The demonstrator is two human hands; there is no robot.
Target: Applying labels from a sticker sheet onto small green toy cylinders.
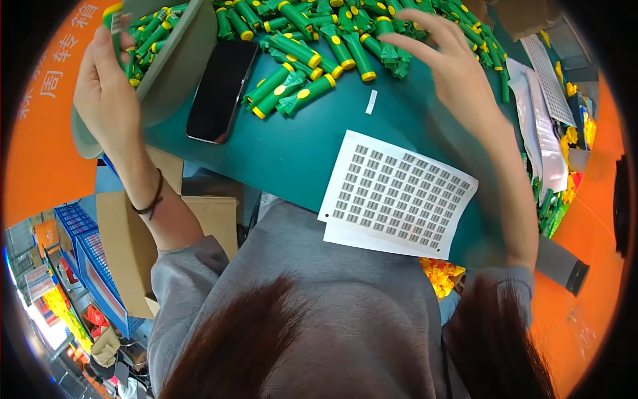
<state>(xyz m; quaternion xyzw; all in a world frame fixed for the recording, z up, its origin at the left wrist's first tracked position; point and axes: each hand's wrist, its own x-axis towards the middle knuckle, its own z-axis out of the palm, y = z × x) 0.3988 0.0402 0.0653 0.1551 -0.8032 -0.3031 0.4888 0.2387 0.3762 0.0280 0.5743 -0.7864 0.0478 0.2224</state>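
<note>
At the far left my left hand (108,86) is closed around a green tube with a yellow end (115,32), which carries a small printed white sticker. That hand is over the rim of a tilted grey-green basin (179,63) holding many similar tubes. My right hand (458,73), slightly blurred, has its fingers stretched apart with nothing seen in them. It hovers at the right part of a heap of green tubes with yellow ends (359,56). Nearer to me lies a white sheet of small printed stickers (399,193), with another sheet partly under it.
A black phone (222,90) lies between the basin and the heap on the green table (279,166). A small white strip (371,102) sits above the sticker sheet. Plastic bags and another sheet (548,80) are at right. An open cardboard box (126,246) stands lower left.
</note>
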